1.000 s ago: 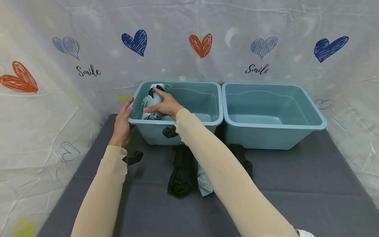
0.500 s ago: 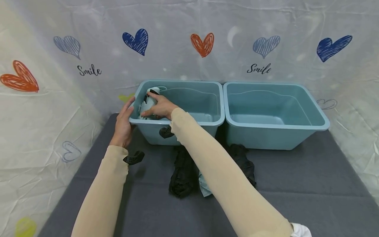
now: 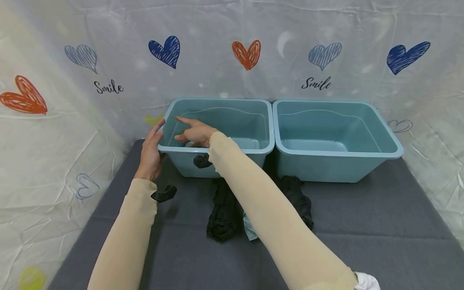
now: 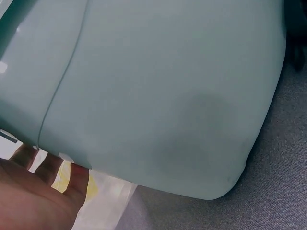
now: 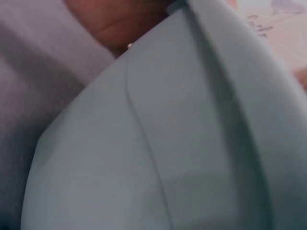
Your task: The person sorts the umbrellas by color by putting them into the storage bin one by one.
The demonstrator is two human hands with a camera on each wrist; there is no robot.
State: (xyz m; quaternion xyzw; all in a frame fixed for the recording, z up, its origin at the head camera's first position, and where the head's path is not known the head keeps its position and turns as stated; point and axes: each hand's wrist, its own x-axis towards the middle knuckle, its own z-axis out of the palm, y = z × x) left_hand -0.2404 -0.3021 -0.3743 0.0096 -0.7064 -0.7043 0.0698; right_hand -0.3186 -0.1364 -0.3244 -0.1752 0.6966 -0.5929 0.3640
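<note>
Two pale blue plastic bins stand side by side on the dark grey cloth. In the head view my right hand (image 3: pixel 197 133) reaches over the front rim into the left bin (image 3: pixel 232 150), its index finger and thumb spread apart. The light folded umbrella that this hand held earlier is out of sight, the bin's lower inside being hidden by the front wall and the hand. My left hand (image 3: pixel 149 155) rests against the left end of this bin. In the left wrist view its fingers (image 4: pixel 79 179) lie straight along the end wall.
The right bin (image 3: pixel 338 154) adjoins the left one. On the cloth before the bins lie a black folded umbrella (image 3: pixel 222 215), a light blue one (image 3: pixel 249 228) partly under my right forearm, and another black bundle (image 3: pixel 299 199). A curtain printed with hearts (image 3: pixel 246 54) hangs behind.
The light folded umbrella has gone down into the left bin and out of sight. My right hand has sunk slightly leftward and its fingers have spread. The left hand stays at the bin's end.
</note>
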